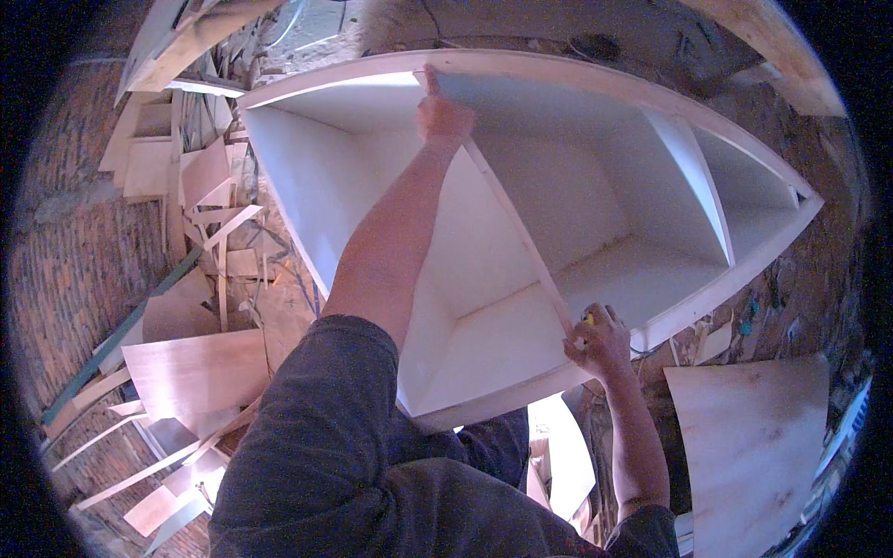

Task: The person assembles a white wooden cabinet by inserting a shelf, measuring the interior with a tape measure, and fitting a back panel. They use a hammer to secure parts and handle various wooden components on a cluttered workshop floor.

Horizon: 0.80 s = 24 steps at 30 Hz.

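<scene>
A large pale wooden cabinet carcass (502, 395) lies open side up before me, split into compartments by upright panels. My left hand (444, 119) is at its far rim, over the far end of the middle divider (512, 209). The index finger stretches onto the rim while the other fingers are curled; what is under them is hidden. By the near rim, at the divider's other end, my right hand (600, 342) is closed around a small yellow-marked tool (588, 319). Its fingers cover most of that tool, so its kind is unclear.
Offcuts and thin boards (195, 372) litter the floor on the left. To the right leans or lies a large pale panel (753, 446). A curved wooden beam (772, 56) crosses the far right, and another timber piece (186, 46) is at far left. My knee (326, 391) is close to the carcass.
</scene>
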### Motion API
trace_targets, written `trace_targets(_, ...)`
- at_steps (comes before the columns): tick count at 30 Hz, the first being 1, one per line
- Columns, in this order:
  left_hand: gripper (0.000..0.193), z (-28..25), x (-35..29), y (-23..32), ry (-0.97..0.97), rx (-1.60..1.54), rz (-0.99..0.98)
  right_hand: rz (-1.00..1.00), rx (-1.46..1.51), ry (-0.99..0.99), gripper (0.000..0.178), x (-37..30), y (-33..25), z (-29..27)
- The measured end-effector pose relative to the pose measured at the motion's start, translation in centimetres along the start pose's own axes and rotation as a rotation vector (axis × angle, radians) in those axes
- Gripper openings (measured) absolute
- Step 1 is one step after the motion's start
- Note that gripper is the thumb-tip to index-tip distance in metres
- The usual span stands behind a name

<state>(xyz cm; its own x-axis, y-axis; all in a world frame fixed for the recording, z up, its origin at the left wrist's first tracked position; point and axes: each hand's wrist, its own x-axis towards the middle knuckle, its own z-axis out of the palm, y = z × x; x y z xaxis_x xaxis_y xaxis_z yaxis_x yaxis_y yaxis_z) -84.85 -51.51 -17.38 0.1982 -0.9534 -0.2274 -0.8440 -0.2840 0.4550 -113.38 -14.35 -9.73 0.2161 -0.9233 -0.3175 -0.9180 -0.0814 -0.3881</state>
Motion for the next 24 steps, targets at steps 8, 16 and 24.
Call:
trace_targets(8, 0.110, -0.3, -0.1, -0.1, 0.060, -0.008, 0.030, 0.020, 0.041, -0.029, 0.015, 0.4, -0.3, -0.3)
trace_targets(16, 0.104, 0.1, -0.4, -0.4, 0.070, -0.164, -0.012, 0.061, 0.037, -0.019, 0.013, -0.1, -0.9, -0.2)
trace_targets(24, 0.095, 0.8, 1.7, -2.7, 0.189, 0.099, 0.183, 0.039, 0.003, -0.054, 0.041, -0.5, -2.1, -0.7)
